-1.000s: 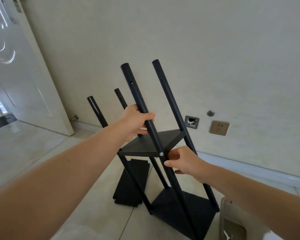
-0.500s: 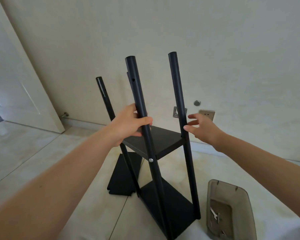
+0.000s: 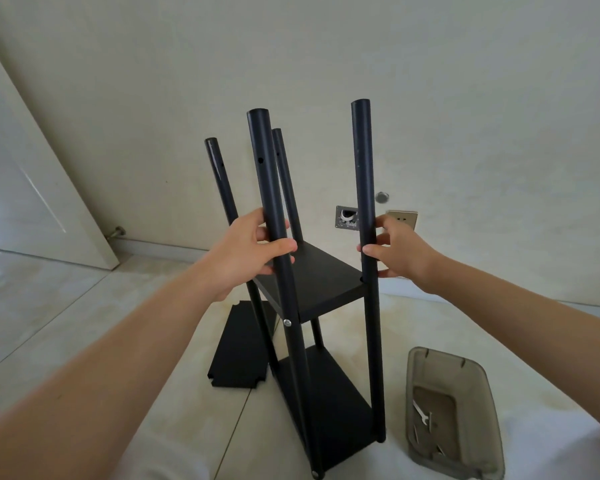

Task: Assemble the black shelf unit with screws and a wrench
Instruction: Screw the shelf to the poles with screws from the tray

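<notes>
Nearest of all, a smoky translucent plastic tray [image 3: 426, 362] sits on the tiled floor [image 3: 49, 306] at lower right, with a small silver wrench [image 3: 421, 414] and what look like a few bits of hardware lying in it, so the tool is not in use. Just beside it stands the black shelf unit [image 3: 326, 289], upright on the floor: its bottom shelf [image 3: 329, 403] and middle shelf [image 3: 321, 275] are already mounted between four black poles, and a silver screw [image 3: 287, 322] shows in the near-left pole [image 3: 274, 244] at the middle shelf's corner. The left hand [image 3: 246, 252] is curled round that pole just above the shelf, thumb across the front. The right hand [image 3: 400, 249] grips the near-right pole [image 3: 366, 202] at about the same height, fingers wrapped behind it and thumb on the near side. I cannot make out a screw head at the right pole's shelf joint. Higher up, the poles show empty holes, which suggests a top level is yet to be fitted. Behind the unit, a loose black shelf board [image 3: 238, 344] with notched corners lies flat on the floor, probably that missing level. By my estimate the job is roughly two-thirds done, with that board and its screws remaining. Farther back are the wall's outlets and a white door [image 3: 32, 202].
</notes>
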